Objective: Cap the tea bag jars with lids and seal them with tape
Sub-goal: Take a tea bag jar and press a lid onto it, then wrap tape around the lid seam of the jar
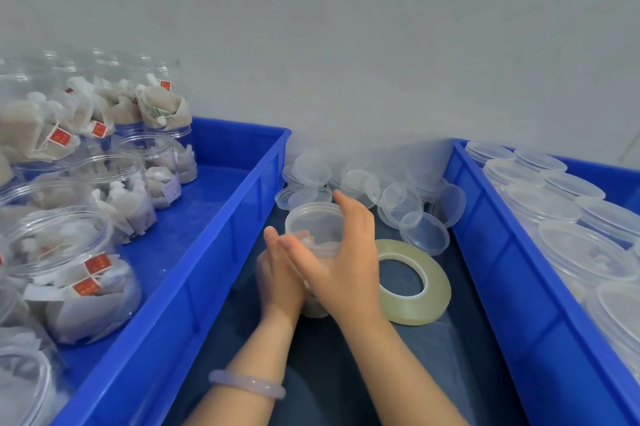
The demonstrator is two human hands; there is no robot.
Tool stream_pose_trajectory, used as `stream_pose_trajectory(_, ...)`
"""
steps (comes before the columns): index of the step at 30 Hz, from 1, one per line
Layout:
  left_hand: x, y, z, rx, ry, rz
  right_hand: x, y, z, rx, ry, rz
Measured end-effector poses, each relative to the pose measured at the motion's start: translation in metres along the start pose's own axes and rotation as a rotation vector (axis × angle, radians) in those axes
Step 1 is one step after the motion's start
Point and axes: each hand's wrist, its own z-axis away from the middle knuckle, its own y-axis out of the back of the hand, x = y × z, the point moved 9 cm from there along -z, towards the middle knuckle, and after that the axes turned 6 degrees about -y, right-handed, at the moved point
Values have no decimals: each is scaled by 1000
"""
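A clear plastic jar of tea bags (313,228) stands on the dark table between two blue crates, with a clear lid on top. My left hand (280,273) holds the jar's near left side. My right hand (343,252) wraps over its right side, fingers curved round the lid's rim. A wide roll of clear tape (414,283) lies flat just right of the jar, touching my right hand. Loose clear lids (398,197) lie in a heap behind the jar, against the wall.
The left blue crate (221,235) holds several uncapped jars of tea bags (69,270), some stacked. The right blue crate (512,270) holds several capped jars (585,252). A grey wall closes the back. A pale bangle (247,384) sits on my left wrist.
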Motion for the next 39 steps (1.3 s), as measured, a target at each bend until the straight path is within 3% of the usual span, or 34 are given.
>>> stream_pose_trajectory(3,8,15,-1,108,-59,-36,26,7,6,-168,-88,28)
stream_pose_trajectory(5,10,15,1,81,-74,-28,60,23,15,-222,-152,288)
stream_pose_trajectory(7,13,1,9,-77,-86,88,87,29,29,-329,-144,628)
stream_pose_trajectory(9,22,-13,23,-278,-173,33,98,28,39,-375,-106,812)
stream_pose_trajectory(11,22,-16,30,-341,-257,-123,97,32,36,-305,-98,785)
stream_pose_trajectory(15,20,-9,26,-247,-153,-201,88,45,31,-204,-95,578)
stream_pose_trajectory(16,29,-5,26,-192,-206,-260,84,53,32,-151,-97,486)
stream_pose_trajectory(18,69,1,36,-86,-547,-371,73,68,35,-36,-67,359)
stream_pose_trajectory(20,94,-6,64,-127,-900,-392,64,76,36,33,-43,265)
stream_pose_trajectory(21,96,-13,77,-219,-959,-372,61,77,37,46,-28,223)
stream_pose_trajectory(23,89,-30,88,-408,-845,-329,56,76,39,53,6,163)
stream_pose_trajectory(25,79,-38,89,-470,-711,-273,52,73,41,35,20,136)
stream_pose_trajectory(30,67,-27,71,-349,-592,-202,50,64,43,-9,34,137)
stream_pose_trajectory(39,72,-24,74,-330,-679,-294,43,61,46,-1,73,221)
